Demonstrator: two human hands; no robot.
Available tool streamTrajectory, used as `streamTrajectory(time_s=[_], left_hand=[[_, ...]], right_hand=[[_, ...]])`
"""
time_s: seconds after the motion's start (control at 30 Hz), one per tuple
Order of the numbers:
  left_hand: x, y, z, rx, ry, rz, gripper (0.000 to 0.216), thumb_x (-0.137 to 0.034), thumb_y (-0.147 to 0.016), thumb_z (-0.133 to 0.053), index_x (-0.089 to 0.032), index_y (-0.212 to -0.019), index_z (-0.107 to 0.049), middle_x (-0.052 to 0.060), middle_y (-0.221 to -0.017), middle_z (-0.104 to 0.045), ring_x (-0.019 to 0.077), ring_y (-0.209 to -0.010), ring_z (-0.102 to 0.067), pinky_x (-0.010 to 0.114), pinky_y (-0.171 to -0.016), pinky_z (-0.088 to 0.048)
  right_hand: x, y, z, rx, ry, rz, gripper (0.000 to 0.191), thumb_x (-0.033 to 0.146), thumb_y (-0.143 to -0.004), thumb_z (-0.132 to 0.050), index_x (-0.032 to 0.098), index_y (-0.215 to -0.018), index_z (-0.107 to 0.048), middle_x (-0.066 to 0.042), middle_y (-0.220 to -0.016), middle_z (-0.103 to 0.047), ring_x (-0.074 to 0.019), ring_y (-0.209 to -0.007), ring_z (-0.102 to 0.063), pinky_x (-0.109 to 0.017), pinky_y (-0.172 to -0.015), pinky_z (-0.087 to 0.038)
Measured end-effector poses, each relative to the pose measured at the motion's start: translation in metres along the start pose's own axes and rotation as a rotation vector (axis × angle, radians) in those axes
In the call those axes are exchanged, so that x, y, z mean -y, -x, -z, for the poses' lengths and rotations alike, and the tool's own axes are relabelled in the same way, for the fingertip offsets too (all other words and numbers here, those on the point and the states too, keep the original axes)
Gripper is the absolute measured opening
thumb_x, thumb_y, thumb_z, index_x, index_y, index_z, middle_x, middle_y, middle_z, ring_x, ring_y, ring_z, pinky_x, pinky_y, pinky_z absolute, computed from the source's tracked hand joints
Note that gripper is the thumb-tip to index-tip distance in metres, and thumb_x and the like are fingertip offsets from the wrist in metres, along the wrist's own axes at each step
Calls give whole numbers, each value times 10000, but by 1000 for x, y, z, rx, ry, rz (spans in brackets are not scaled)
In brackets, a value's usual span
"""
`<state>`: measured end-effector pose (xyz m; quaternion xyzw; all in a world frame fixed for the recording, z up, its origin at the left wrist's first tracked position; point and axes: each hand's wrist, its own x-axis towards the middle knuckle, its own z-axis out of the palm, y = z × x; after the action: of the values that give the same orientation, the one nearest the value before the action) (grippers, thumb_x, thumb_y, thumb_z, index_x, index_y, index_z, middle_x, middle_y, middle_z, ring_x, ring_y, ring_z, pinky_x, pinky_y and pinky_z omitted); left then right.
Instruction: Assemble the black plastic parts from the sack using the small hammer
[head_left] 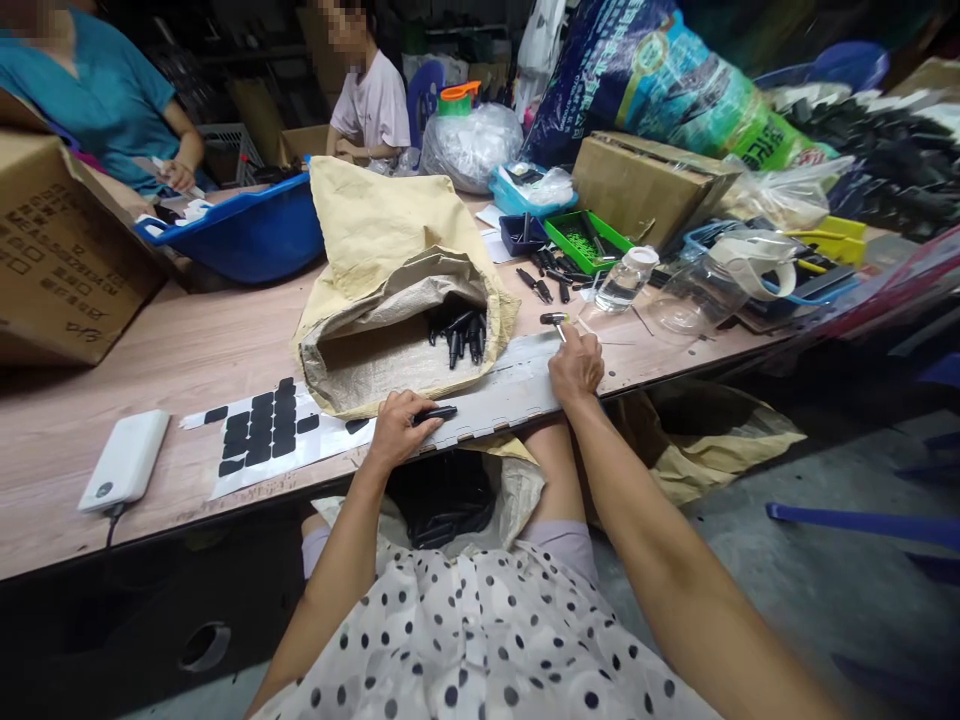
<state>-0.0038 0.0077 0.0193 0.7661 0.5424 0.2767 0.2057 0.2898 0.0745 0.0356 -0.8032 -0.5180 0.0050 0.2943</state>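
My left hand is closed around a black pen-shaped piece, pressing it near the front edge of a flat grey board. On the board's right end rests my right hand, its fingers wrapped around the handle of a small hammer. The hammer's head points away from me, beyond the fist. Just behind the board a tan woven sack lies with its mouth towards me. Several similar black pieces show inside it. Left of my left hand is a white sheet with black rounded stickers.
A white power bank with a cable lies at the left. Behind are a blue basin, a green tray, a clear bottle and a plastic jug. An open sack sits below the table edge. Two people sit across.
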Motion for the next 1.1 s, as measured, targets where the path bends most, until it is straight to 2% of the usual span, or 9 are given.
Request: streamTrajectory(time_s=[0.07, 0.13, 0.2, 0.27, 0.33, 0.4, 0.67, 0.87, 1.1], left_hand=[[0, 0, -1, -5, 0, -1, 153, -328, -826, -722, -270, -956, -778, 36, -903, -712, 235, -892, -584, 388, -834, -465], [0, 0, -2, -6, 1, -6, 159, -333, -831, -722, -274, -966, -782, 35, -898, -707, 233, -890, -583, 387, -836, -467], [0, 0, -3, -2, 3, -8, 160, -344, -836, -722, -283, -969, -785, 33, -893, -701, 230, -888, -581, 385, -839, -468], [0, 0, -3, 2, 5, -2, 162, -354, -840, -721, -289, -972, -789, 31, -895, -697, 228, -892, -577, 382, -839, -466], [-1, -1, -2, 7, 6, 9, 171, -360, -844, -717, -295, -985, -790, 28, -898, -691, 226, -900, -570, 377, -837, -462], [-2, -1, -2, 13, 2, 18, 175, -361, -851, -709, -304, -995, -791, 26, -893, -684, 224, -904, -560, 374, -839, -456], [-6, -3, -1, 51, -14, 40, 134, -327, -870, -669, -300, -909, -794, 29, -852, -672, 225, -878, -545, 388, -855, -440], [-7, -3, 0, 42, -7, 35, 171, -326, -859, -697, -313, -998, -797, 31, -864, -673, 228, -898, -551, 390, -866, -446], [-4, -3, -3, 27, -19, 41, 167, -322, -848, -702, -297, -983, -798, 34, -872, -688, 232, -905, -564, 392, -853, -447]], right_hand=[[3, 18, 9, -89, -157, 45, 458, 156, -935, -392, 195, -1324, -632, -134, -1070, -617, -264, -990, -579, -381, -840, -473], [10, 46, 19, -120, -328, 157, 431, 204, -957, -407, 199, -1336, -614, -119, -1086, -639, -240, -957, -599, -369, -838, -502], [18, 80, 25, -42, -471, 313, 391, 241, -972, -434, 225, -1312, -627, -89, -1044, -666, -218, -912, -615, -354, -832, -529], [26, 111, 28, 106, -575, 458, 361, 242, -974, -459, 242, -1279, -653, -69, -1027, -688, -203, -928, -638, -332, -852, -546], [33, 135, 27, 206, -600, 522, 362, 225, -981, -451, 256, -1270, -666, -55, -1009, -699, -187, -927, -655, -299, -846, -553], [38, 148, 25, 246, -576, 547, 377, 209, -988, -437, 266, -1278, -672, -48, -986, -700, -177, -896, -663, -277, -826, -554], [43, 154, 21, 285, -357, 618, 417, 180, -986, -423, 265, -1300, -683, -43, -869, -661, -172, -821, -648, -247, -767, -545], [39, 150, 22, 264, -358, 567, 419, 205, -1002, -399, 264, -1314, -673, -54, -945, -677, -169, -835, -655, -243, -766, -537], [34, 141, 24, 231, -350, 518, 412, 214, -993, -404, 241, -1294, -684, -60, -965, -677, -180, -893, -646, -250, -809, -523]])
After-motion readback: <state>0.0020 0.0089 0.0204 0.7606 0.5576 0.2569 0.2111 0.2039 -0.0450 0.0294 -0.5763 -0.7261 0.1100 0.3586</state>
